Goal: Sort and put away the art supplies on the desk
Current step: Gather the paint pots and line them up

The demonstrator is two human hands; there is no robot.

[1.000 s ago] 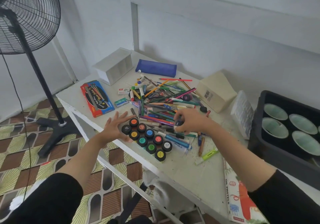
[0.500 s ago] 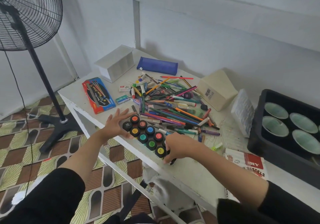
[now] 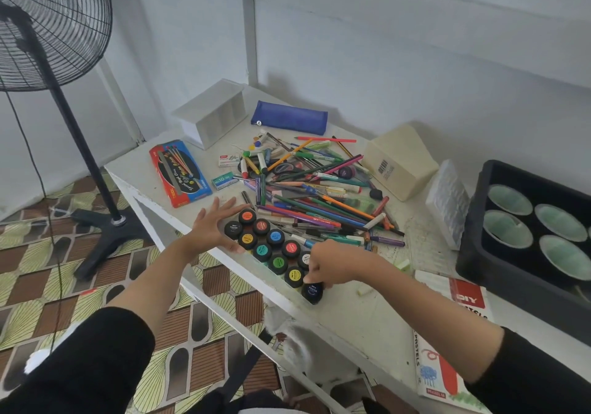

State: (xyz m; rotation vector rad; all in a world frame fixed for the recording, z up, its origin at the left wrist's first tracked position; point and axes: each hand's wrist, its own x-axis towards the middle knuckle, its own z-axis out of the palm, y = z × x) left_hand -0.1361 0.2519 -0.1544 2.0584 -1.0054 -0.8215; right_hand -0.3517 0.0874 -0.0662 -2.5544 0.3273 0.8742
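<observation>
Black-lidded paint pots (image 3: pixel 275 238) line the desk's (image 3: pixel 351 314) front edge. The right hand (image 3: pixel 332 265) pinches the blue pot (image 3: pixel 312 291) at the near end; the left hand (image 3: pixel 212 225), fingers spread, seems to touch the far end.

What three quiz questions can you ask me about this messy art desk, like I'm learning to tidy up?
1. Pick one: what is the right hand pinching?
A) a poster paint jar
B) a pair of scissors
C) a green highlighter

2. True or false: the left hand has its fingers spread out at the end of the rows of paint jars.

3. Fill the gap: the zipped pencil case is coloured ____.

Key: 1 A; 2 true; 3 blue.
</observation>
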